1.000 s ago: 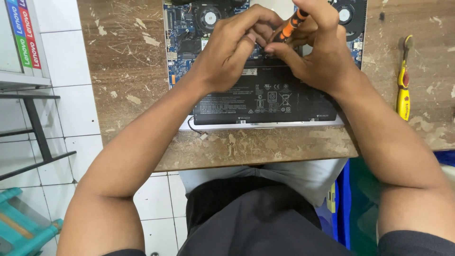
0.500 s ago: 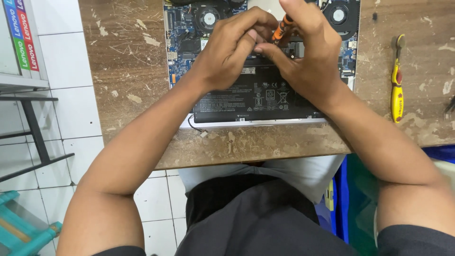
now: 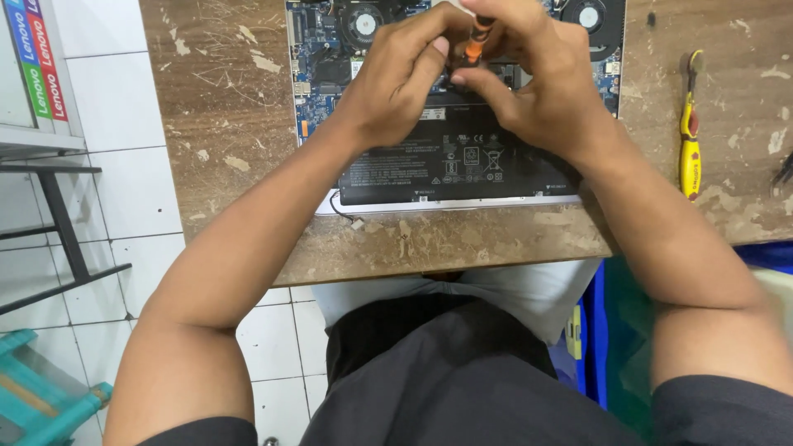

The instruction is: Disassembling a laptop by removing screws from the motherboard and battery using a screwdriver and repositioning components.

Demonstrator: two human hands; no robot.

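Both hands met over the opened laptop (image 3: 462,177), which lay bottom-up on the worn wooden table (image 3: 223,124) with its cover off. The right hand (image 3: 537,91) was closed around an orange-and-black screwdriver (image 3: 476,41), pinching the slim handle between thumb and fingers; the tool stood nearly upright, its tip hidden behind the knuckles at the upper edge of the battery. The left hand (image 3: 396,83) curled in beside it, fingertips pressed against the lower part of the screwdriver — so it steadied the tool rather than held anything of its own.

The battery (image 3: 454,169) was a flat, matte black slab with small white markings, lying just below the hands. Above it sat the blue circuit board (image 3: 318,58) and two round black fans (image 3: 362,18) — one on each side of the hands.

The table's brown surface was scratched and chipped, pale flecks all over. A yellow-handled tool (image 3: 689,136) lay well apart, to the right.
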